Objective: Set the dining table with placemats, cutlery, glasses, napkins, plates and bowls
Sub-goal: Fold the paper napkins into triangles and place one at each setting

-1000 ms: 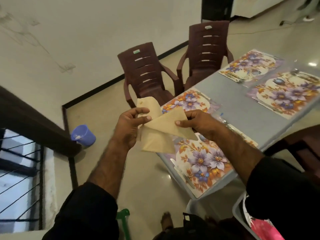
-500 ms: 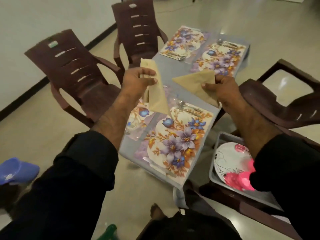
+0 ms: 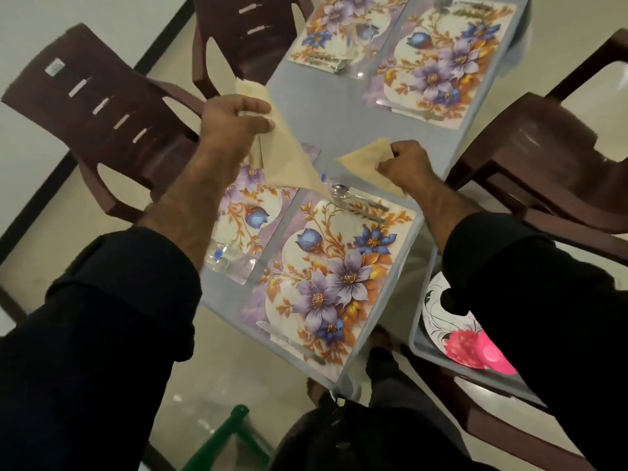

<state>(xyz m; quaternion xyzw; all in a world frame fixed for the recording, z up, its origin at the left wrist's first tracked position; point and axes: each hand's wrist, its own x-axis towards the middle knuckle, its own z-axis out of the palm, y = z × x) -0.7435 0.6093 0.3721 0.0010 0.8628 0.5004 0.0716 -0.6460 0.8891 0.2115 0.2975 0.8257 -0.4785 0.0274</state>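
Napkins [image 3: 289, 158], joined a second earlier, had been parted, the left hand [image 3: 234, 127] grasping one and the right hand [image 3: 404, 164] pinching another [image 3: 365, 161] low over the surface [image 3: 339, 110], probably about to lay it.

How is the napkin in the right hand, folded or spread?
Folded: the napkin shows as a flat triangle, pinched by the right hand.

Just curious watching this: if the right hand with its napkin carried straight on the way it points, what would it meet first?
Probably the bare grey table; the right hand points left across it, though height is unclear.
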